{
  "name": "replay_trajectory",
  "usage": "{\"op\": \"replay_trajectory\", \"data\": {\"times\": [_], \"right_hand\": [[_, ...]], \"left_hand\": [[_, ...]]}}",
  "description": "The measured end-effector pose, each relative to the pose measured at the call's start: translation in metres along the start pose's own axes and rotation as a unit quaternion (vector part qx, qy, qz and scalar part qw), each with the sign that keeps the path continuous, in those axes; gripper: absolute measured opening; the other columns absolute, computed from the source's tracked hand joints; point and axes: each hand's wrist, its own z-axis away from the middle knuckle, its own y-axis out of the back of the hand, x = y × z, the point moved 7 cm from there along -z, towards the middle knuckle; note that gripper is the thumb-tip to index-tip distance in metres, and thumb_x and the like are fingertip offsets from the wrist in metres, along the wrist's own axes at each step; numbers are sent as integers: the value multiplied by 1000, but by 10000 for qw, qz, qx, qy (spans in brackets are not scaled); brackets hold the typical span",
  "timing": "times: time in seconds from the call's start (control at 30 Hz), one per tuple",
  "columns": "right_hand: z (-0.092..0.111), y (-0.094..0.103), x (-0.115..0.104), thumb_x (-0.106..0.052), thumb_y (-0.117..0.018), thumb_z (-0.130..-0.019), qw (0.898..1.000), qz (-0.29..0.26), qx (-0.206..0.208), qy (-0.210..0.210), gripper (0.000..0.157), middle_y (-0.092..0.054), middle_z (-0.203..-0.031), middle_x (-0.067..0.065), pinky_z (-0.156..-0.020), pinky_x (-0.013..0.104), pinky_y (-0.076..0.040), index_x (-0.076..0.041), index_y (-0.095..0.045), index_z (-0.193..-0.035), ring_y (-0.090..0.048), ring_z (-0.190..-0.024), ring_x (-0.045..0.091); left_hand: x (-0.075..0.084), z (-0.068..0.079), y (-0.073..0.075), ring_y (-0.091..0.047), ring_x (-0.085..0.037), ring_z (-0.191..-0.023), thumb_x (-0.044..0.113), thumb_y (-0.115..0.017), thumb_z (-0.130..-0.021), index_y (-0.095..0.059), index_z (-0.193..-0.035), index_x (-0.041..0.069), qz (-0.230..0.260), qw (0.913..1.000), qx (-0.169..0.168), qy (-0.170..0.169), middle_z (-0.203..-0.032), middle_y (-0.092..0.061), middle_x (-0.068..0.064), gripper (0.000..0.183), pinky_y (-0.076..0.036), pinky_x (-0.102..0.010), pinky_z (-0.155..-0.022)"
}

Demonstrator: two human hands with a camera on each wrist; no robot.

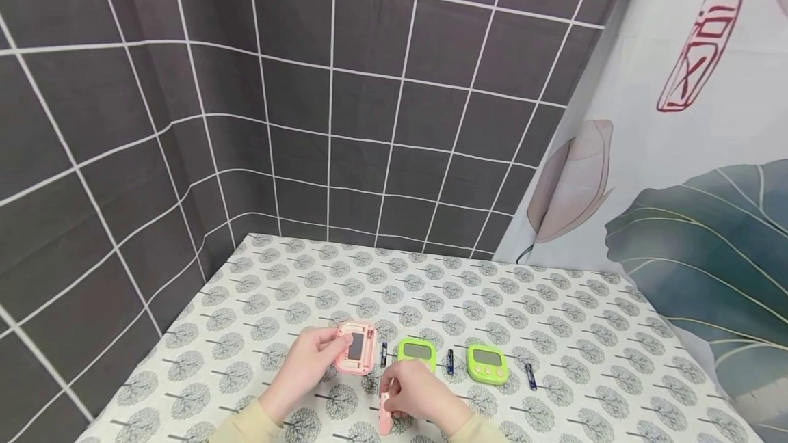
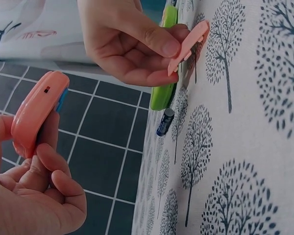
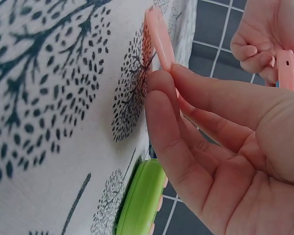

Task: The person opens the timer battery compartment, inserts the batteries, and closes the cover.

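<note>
The left hand point(image 1: 312, 355) holds up a pink gadget point(image 1: 370, 354). The right hand point(image 1: 420, 390) pinches a pink cover point(image 1: 385, 422) near the cloth point(image 1: 280, 333).

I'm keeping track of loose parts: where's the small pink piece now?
In the head view, the small pink piece is at bottom centre, pinched by the right hand, below the leftmost green device.
</note>
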Motion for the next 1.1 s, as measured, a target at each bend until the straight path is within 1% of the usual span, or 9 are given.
{"op": "replay_trajectory", "data": {"times": [0.1, 0.3, 0.43, 0.5, 0.57, 0.67, 0.77, 0.93, 1.1], "right_hand": [[0, -1, 0, 6, -73, -69, 10000, 19, 12, -25, 14, -55, -52, -7, -45, 18, -43, -5, -66, -75, -50, -43, 1], [-1, -2, 1, 6, -73, -69, 9997, -59, 64, -214, 13, -58, -49, -4, -40, 18, -44, -2, -66, -75, -52, -39, 5], [-1, -3, 1, 7, -73, -68, 9995, -60, 104, -286, 16, -56, -50, -4, -39, 18, -43, -4, -63, -73, -50, -39, 5], [-1, -3, 2, 7, -73, -68, 9995, -11, 113, -300, 18, -55, -51, -5, -39, 17, -42, -6, -61, -72, -48, -39, 4], [-2, -4, 3, 7, -74, -68, 9994, 28, 116, -312, 20, -54, -51, -5, -39, 17, -42, -7, -60, -71, -47, -39, 3], [-2, -3, 3, 5, -75, -68, 9994, 126, 155, -294, 19, -53, -53, -6, -41, 17, -42, -7, -60, -70, -46, -40, 3], [-3, -1, 5, 0, -76, -69, 9992, 131, 234, -306, 15, -53, -55, -6, -43, 18, -43, -5, -62, -73, -47, -44, 3], [-5, 7, 6, -6, -77, -70, 9985, 139, 490, -207, 18, -53, -60, -7, -46, 18, -43, 0, -66, -83, -46, -50, 3], [-8, 19, 5, -6, -75, -71, 9952, 508, 819, -167, 27, -50, -61, -6, -45, 19, -41, 5, -67, -94, -43, -50, 3]], "left_hand": [[1, 0, 0, -62, -14, -79, 27, -62, -91, -68, -105, 1, -46, 10000, 23, -15, -88, -72, -11, 31, -46, -39, -86], [1, -1, 1, -61, -12, -74, 28, -62, -91, -69, -102, 2, -163, 9998, 48, -48, -84, -72, -6, 30, -47, -32, -80], [0, -2, 1, -61, -12, -70, 28, -62, -90, -69, -101, 1, -75, 10000, 0, -1, -82, -73, -6, 30, -47, -27, -76], [0, -3, 0, -62, -12, -72, 28, -62, -90, -69, -102, 2, -77, 10000, -1, -18, -84, -73, -6, 29, -47, -27, -78], [1, -3, 0, -63, -13, -76, 27, -62, -90, -70, -102, 2, -99, 9999, -5, -54, -86, -73, -6, 28, -48, -30, -80], [1, -2, 0, -65, -15, -84, 27, -62, -91, -69, -103, 1, -131, 9998, -4, -136, -90, -73, -9, 29, -48, -38, -87], [1, -1, 1, -65, -15, -86, 27, -61, -91, -68, -105, 0, -164, 9998, -19, -126, -92, -72, -11, 31, -47, -44, -90], [0, 0, 2, -65, -16, -89, 27, -61, -91, -67, -107, 0, -174, 9998, 56, -104, -93, -72, -12, 31, -46, -47, -92], [-1, 1, 4, -64, -24, -100, 25, -62, -91, -68, -107, -1, -128, 9998, 176, -6, -97, -72, -12, 31, -41, -53, -98]]}}
